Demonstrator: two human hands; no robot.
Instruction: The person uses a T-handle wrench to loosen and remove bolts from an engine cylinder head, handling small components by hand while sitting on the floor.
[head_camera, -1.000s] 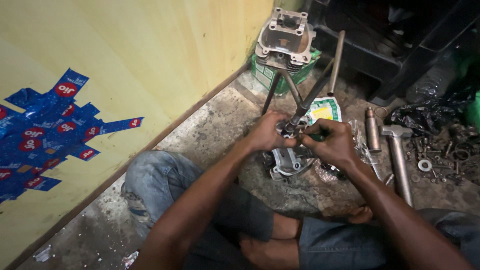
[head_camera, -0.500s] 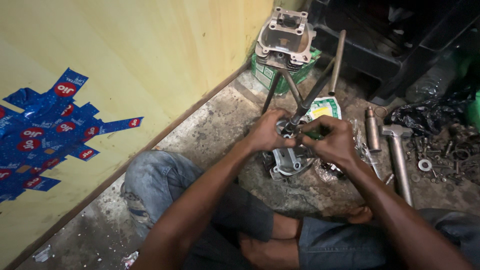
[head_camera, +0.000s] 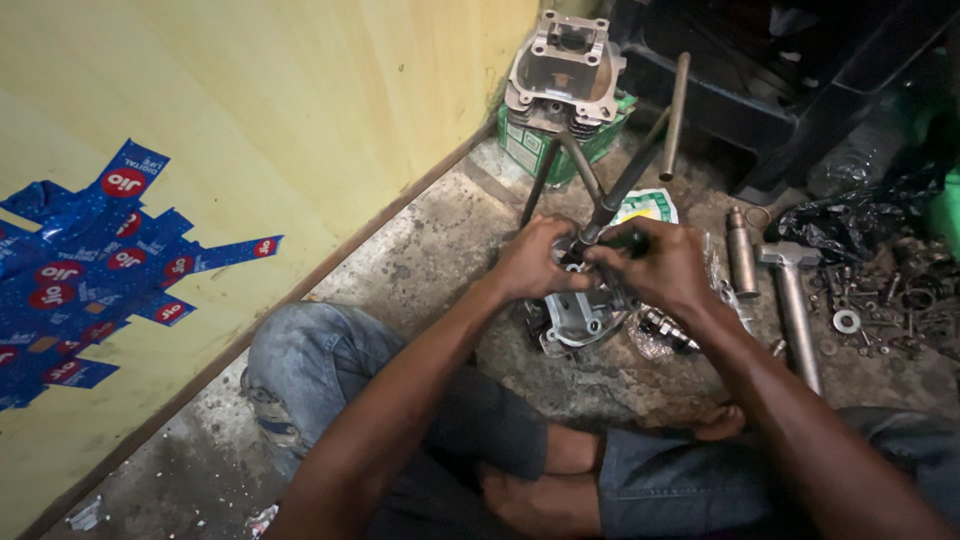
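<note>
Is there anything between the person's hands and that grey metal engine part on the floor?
Nothing visible stands in the way. The left hand and the right hand are both already on the long-handled metal tool, which is set on top of the grey engine part. The hammer lies off to the right, apart.

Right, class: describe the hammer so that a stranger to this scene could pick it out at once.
Start at the person's right hand and look just past it, on the concrete floor. There the hammer lies flat among scattered washers. It alone has a long metal handle with a crosswise head.
</note>
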